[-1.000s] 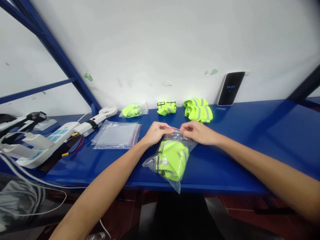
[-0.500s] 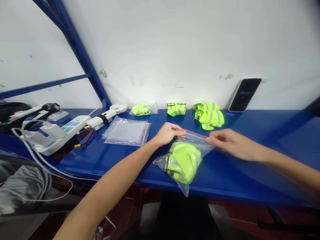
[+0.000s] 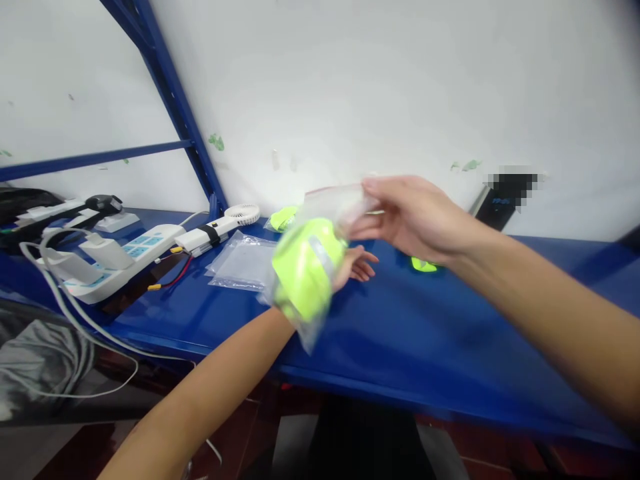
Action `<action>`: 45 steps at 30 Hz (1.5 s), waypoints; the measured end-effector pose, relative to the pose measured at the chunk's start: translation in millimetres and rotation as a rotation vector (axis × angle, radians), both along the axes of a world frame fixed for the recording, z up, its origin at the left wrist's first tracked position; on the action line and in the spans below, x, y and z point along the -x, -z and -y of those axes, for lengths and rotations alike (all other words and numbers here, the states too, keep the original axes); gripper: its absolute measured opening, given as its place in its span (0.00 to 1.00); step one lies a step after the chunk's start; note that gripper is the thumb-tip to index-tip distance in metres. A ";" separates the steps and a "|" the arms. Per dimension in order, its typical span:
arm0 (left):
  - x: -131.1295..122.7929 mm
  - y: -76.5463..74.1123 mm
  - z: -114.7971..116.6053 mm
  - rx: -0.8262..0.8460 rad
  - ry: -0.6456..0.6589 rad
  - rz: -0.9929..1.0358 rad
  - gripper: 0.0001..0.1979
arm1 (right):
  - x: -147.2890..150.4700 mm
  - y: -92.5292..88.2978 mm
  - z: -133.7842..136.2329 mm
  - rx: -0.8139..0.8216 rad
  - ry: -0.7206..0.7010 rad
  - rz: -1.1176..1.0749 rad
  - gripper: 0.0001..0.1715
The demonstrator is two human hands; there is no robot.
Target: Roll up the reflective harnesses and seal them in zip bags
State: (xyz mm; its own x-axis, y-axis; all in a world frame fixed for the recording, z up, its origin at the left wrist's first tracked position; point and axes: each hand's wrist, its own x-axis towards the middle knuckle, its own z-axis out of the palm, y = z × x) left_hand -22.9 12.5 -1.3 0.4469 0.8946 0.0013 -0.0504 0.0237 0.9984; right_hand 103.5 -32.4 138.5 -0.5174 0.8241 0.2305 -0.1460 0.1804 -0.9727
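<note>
My right hand (image 3: 413, 213) pinches the top edge of a clear zip-lock bag (image 3: 313, 337), raised above the blue table. Inside is a folded neon-yellow reflective bundle (image 3: 303, 267), blurred by motion, with a silver stripe. Behind the bag is my left hand (image 3: 361, 265), partly hidden, its visible fingers apart with nothing seen in them. At the wall a second bagged neon bundle (image 3: 283, 219) shows beside the raised bag. Below my right hand only a bit of a loose neon bundle (image 3: 423, 265) appears; my hand and the bag cover the rest there.
Flat clear zip-lock bags (image 3: 237, 263) lie on the blue table (image 3: 400, 347), left of centre. Further left are a white handheld fan (image 3: 243, 215), a power strip (image 3: 150, 240) with plugs, and white cables. A dark-screened device (image 3: 505, 203) leans on the wall at right.
The filled bag has risen and moved left, hanging from my right hand alone. My left hand has let go of its edge and is behind it. The neon bundles at the back are mostly covered.
</note>
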 end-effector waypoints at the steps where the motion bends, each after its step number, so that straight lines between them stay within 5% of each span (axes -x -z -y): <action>1: -1.0 1.0 1.6 -0.081 0.036 -0.053 0.21 | 14.7 0.1 -16.0 0.014 0.059 -0.056 0.15; 5: -2.5 4.7 6.3 -0.389 0.133 -0.276 0.20 | 62.2 28.6 -89.7 0.019 0.288 -0.132 0.13; 11: 0.0 7.8 2.5 -0.466 0.138 -0.392 0.16 | 94.3 77.0 -151.8 0.153 0.484 0.352 0.13; 18: -0.2 -2.6 8.7 -0.510 0.166 -0.436 0.20 | 22.9 64.2 -163.8 -0.137 0.727 0.711 0.19; 21: -1.1 -2.5 10.1 -0.538 0.160 -0.463 0.20 | -15.8 69.8 -165.7 -0.484 0.659 1.208 0.24; 26: -1.3 0.6 11.1 -0.613 0.108 -0.461 0.20 | -37.3 91.6 -164.9 -0.507 0.478 1.276 0.29; 31: 6.0 -6.9 10.6 -0.894 -0.354 -0.427 0.16 | -35.2 97.1 -143.0 -0.543 0.367 1.259 0.32; 34: 12.6 -8.8 6.3 -0.931 -0.477 -0.470 0.15 | -41.2 96.2 -110.3 -0.585 0.292 1.236 0.30; 41: 16.6 -2.0 3.3 -0.852 0.009 -0.644 0.22 | -77.6 94.5 -35.3 -0.624 0.066 1.137 0.35; 45: 13.6 -3.5 5.1 -0.837 0.042 -0.645 0.25 | -90.1 91.2 -25.5 -0.647 -0.010 1.141 0.40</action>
